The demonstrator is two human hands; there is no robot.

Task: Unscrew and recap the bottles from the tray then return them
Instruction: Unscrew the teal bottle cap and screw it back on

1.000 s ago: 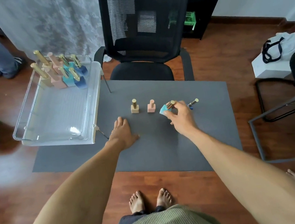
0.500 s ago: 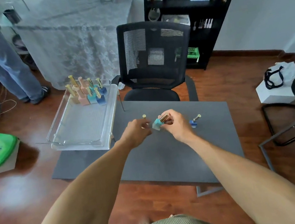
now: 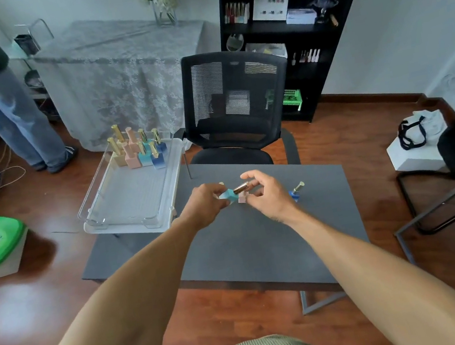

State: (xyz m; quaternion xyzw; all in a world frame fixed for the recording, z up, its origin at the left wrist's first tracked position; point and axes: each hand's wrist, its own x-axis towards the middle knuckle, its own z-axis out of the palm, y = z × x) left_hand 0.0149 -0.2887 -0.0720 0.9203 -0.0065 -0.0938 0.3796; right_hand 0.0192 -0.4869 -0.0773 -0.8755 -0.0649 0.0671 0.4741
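a second earlier our left hand [image 3: 204,205] had lain flat on the grey table [image 3: 263,245] while our right hand [image 3: 268,195] alone tipped the teal bottle [image 3: 229,198] up from its place in the row. by this moment the left hand had come across and both hands had met over the table: the left held the teal bottle's body with its fingers curled round it, and the right pinched the gold cap [image 3: 241,187] between thumb and fingertips. the bottle was off the surface and lay tilted, cap pointing to our right.

we judged this to be the start of the unscrewing, since one hand now braced the body and the other had the cap; we could not tell whether the cap had turned at all yet.

the pink bottle [image 3: 242,198] stood on the table just behind our hands, mostly hidden, and only the tip of another cap [image 3: 221,184] showed above the left hand. the blue bottle [image 3: 296,192] stood apart to the right, leaning. the remaining bottles [image 3: 137,150] stood grouped at the far end of the clear tray [image 3: 125,220], which sat at the table's left edge.

so the task looked barely begun: four bottles out, none returned as far as we could tell.
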